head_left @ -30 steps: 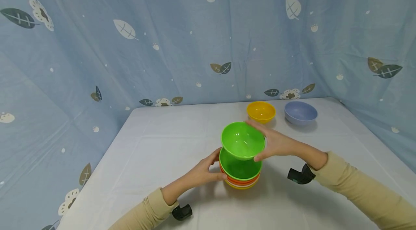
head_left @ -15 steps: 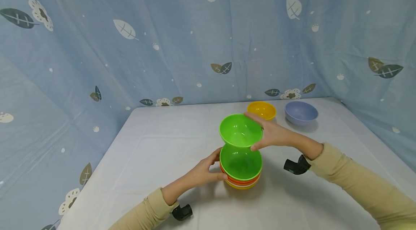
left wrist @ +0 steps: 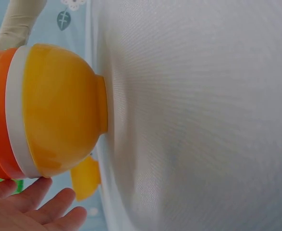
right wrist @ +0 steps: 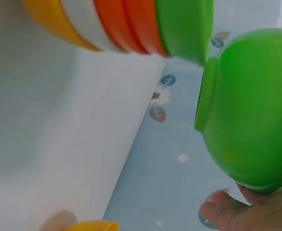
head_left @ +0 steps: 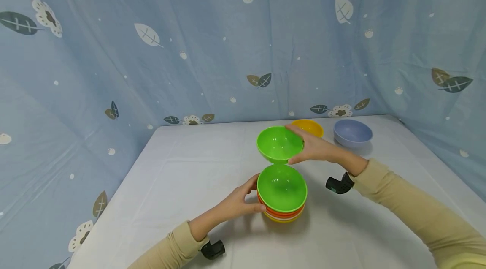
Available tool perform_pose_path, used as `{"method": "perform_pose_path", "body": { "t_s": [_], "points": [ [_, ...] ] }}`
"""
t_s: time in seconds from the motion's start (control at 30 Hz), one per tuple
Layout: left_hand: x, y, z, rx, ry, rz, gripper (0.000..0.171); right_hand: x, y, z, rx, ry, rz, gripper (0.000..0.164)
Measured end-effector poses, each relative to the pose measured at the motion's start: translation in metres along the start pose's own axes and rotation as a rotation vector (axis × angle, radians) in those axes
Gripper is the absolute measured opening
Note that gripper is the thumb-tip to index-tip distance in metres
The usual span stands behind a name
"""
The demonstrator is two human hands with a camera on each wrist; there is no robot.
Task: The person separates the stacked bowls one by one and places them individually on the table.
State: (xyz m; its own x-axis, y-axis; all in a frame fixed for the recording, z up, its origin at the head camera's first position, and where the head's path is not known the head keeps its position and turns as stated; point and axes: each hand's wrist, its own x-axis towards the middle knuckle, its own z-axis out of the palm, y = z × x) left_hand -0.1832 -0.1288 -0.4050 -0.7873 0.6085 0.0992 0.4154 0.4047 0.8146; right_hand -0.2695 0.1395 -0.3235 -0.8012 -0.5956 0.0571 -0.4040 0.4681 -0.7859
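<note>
My right hand [head_left: 318, 147] holds a bright green bowl [head_left: 277, 144] by its right side, thumb at the near rim and fingers at the far rim. This bowl is raised just behind and above a stack of nested bowls. A second green bowl [head_left: 282, 188] tops the stack; below it, orange bowls [right wrist: 136, 24], a white bowl [left wrist: 18, 110] and a yellow bowl [left wrist: 61, 110] show at the bottom, on the table. At the stack's left side my left hand [head_left: 239, 201] holds it between thumb in front and fingers behind.
Toward the table's back edge stands a small yellow bowl [head_left: 314, 127], partly covered by the right hand in the head view. To its right sits a periwinkle-blue bowl [head_left: 352, 132]. A blue patterned curtain [head_left: 190, 49] hangs behind the white table [head_left: 182, 184].
My right hand has carried the green bowl up and back off the stack, uncovering more of the green bowl beneath. The left hand has stayed at the stack.
</note>
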Motion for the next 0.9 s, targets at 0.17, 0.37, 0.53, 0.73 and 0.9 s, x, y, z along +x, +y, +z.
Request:
{"method": "perform_pose_path", "body": {
  "t_s": [0.17,0.37,0.53,0.73,0.9],
  "points": [
    [0.000,0.000,0.000,-0.006,0.002,-0.003,0.078,0.008,0.006,-0.001,-0.027,0.019,0.030,0.107],
    [0.000,0.000,0.000,-0.004,0.003,0.003,0.078,0.019,0.014,0.001,-0.035,0.042,0.076,0.109],
    [0.000,0.000,0.000,-0.011,0.000,0.003,0.079,0.030,0.023,0.003,-0.054,0.063,0.104,0.111],
    [0.000,-0.001,0.000,-0.013,0.001,-0.002,0.078,0.045,0.031,0.006,-0.075,0.092,0.092,0.107],
    [0.000,-0.002,0.000,-0.021,0.002,-0.008,0.077,0.055,0.037,0.009,-0.070,0.096,0.104,0.107]
  ]
}}
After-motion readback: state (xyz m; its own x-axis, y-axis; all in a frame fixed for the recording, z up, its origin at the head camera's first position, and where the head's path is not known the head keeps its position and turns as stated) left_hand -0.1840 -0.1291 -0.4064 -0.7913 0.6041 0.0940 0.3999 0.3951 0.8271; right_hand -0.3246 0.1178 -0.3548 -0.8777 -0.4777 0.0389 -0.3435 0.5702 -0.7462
